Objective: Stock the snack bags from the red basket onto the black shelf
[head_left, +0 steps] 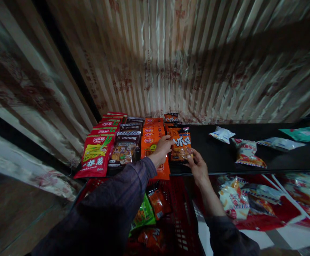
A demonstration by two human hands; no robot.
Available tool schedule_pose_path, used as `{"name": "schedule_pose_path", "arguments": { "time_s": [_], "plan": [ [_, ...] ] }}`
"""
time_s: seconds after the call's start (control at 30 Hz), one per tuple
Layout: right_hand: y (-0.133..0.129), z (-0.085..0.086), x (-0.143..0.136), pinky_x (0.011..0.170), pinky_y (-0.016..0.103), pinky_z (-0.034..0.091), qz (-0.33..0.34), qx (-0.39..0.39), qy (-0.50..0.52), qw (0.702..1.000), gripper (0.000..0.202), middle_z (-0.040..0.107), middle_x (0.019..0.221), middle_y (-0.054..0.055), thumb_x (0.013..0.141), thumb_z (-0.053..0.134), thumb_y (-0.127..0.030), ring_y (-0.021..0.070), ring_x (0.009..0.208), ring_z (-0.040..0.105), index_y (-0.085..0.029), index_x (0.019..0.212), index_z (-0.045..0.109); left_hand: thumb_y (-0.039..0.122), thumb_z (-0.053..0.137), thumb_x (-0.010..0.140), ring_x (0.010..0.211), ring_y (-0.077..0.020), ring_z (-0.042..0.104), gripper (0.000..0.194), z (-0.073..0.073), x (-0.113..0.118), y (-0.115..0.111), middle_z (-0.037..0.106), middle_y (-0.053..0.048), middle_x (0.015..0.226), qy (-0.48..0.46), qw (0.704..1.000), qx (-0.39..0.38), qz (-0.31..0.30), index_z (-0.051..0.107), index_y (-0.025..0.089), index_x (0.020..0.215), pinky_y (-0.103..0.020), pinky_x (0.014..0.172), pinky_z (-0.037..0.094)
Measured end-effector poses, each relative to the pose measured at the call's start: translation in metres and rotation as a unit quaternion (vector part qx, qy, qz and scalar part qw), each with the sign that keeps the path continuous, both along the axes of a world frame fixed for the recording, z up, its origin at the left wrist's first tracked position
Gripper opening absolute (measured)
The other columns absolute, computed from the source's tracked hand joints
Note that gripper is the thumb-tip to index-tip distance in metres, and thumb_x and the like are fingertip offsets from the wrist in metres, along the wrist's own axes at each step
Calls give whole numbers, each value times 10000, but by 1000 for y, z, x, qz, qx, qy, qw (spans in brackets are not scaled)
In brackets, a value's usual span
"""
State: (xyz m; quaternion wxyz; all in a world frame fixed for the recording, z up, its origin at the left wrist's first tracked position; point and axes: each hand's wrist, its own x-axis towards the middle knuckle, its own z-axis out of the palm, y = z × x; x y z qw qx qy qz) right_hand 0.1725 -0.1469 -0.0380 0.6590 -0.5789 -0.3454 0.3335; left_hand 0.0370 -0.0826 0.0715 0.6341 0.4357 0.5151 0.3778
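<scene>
On the black shelf, an orange and black snack bag (pixel 181 142) stands at the front of a row of similar bags. My left hand (pixel 164 147) pinches its left edge. With closed fingers, my right hand (pixel 198 166) grips the lower right corner of the same bag. Just left of it is a row of orange packets (pixel 153 132), partly hidden behind my left hand and forearm. Dark potato-chip bags (pixel 124 147) and red snack bags (pixel 96 151) stand in rows farther left.
A red plastic basket (pixel 180 213) below the shelf holds green and orange packets. White and red snack bags (pixel 249 153) lie on the black shelf (pixel 205 156) to the right. More bags fill a red bag (pixel 274 213) below. A striped curtain (pixel 157 64) hangs behind.
</scene>
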Motion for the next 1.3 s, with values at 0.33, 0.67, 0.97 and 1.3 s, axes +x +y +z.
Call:
{"name": "schedule_pose_path", "arguments": {
  "time_s": [0.33, 0.67, 0.97, 1.3],
  "plan": [
    [-2, -7, 1, 792, 404, 564, -37, -51, -253, 966, 590, 710, 1146, 130, 869, 485, -556, 265, 942, 686, -174, 1307, 587, 125, 614, 717, 1089, -189, 619, 563, -10, 3, 1, 641, -102, 1275, 41, 999, 16, -7, 558, 194, 1273, -265, 845, 487],
    [-8, 0, -1, 822, 396, 507, -93, -150, -455, 873, 502, 734, 1034, 135, 941, 435, -460, 289, 955, 645, -192, 1330, 607, 57, 583, 725, 859, -160, 659, 306, -24, 13, -4, 730, -52, 950, 69, 991, 98, -53, 689, 160, 994, -254, 785, 508],
    [-4, -14, 4, 946, 453, 482, -107, -32, -473, 874, 536, 706, 1131, 180, 959, 380, -441, 291, 1037, 611, -101, 1295, 624, 47, 589, 752, 751, -124, 628, 216, -24, 17, -13, 720, -30, 875, 141, 984, 99, -48, 690, 151, 913, -197, 655, 482],
    [-5, -12, 3, 1038, 485, 456, -115, 19, -450, 885, 556, 635, 1305, 186, 951, 403, -493, 296, 1221, 569, -118, 1315, 592, 94, 667, 752, 751, -120, 624, 135, -19, 11, -23, 718, -21, 848, 57, 991, 97, -78, 679, 150, 874, -190, 657, 487]
  ]
}}
